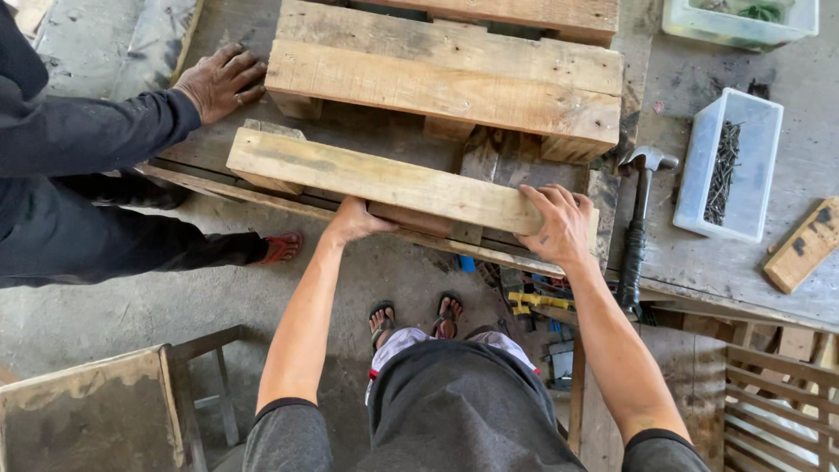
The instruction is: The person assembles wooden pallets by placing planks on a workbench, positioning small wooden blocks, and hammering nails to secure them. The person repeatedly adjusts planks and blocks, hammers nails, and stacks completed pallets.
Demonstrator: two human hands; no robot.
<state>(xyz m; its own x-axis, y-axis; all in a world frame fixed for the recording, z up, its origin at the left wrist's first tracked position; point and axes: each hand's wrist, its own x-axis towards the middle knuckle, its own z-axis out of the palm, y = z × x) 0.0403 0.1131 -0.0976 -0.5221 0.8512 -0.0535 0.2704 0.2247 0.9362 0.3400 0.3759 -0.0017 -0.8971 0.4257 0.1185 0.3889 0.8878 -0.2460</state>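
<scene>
We had both hands on the loose plank (384, 179), which lay across the near edge of the worktop (690, 253) on the lower boards of the pallet frame (454, 74). Our left hand (354, 220) cupped its near edge from below, fingers hidden; our right hand (559, 223) lay spread over its right end, fingers curled over the top. The long axis ran from ten o'clock to four o'clock, broad face up. To seat it well, we judged, both ends should press down evenly, square to the frame. A co-worker's hand (223, 80) braced the frame at ten o'clock; the hammer (638, 218) lay at three.
</scene>
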